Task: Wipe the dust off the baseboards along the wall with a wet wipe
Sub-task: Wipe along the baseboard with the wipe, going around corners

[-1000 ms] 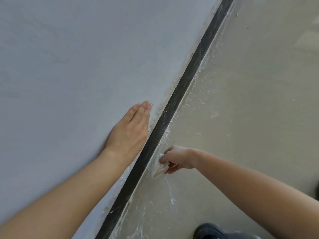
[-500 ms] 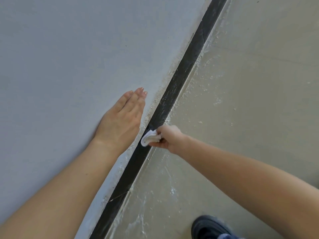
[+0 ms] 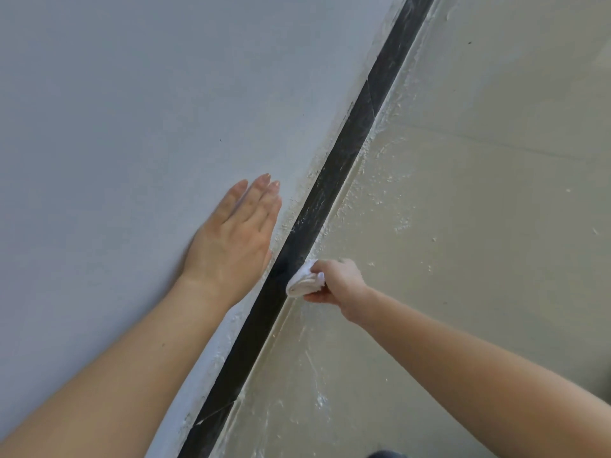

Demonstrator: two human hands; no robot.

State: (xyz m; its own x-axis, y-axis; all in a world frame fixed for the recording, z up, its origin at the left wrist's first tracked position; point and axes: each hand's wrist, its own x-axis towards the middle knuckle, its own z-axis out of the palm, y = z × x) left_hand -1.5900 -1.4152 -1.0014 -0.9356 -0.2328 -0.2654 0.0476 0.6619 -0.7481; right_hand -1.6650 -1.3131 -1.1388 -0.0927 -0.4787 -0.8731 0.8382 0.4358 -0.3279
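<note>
Baseboard (image 3: 332,181), a long black strip, runs where the gray wall (image 3: 132,110) meets the dusty floor (image 3: 479,226). A bunched-up white wipe (image 3: 304,280) presses on the strip's lower edge. The right hand (image 3: 340,282) has its fingers curled tight around the wipe. The left hand (image 3: 231,239) lies flat on the wall, fingers straight and together.
</note>
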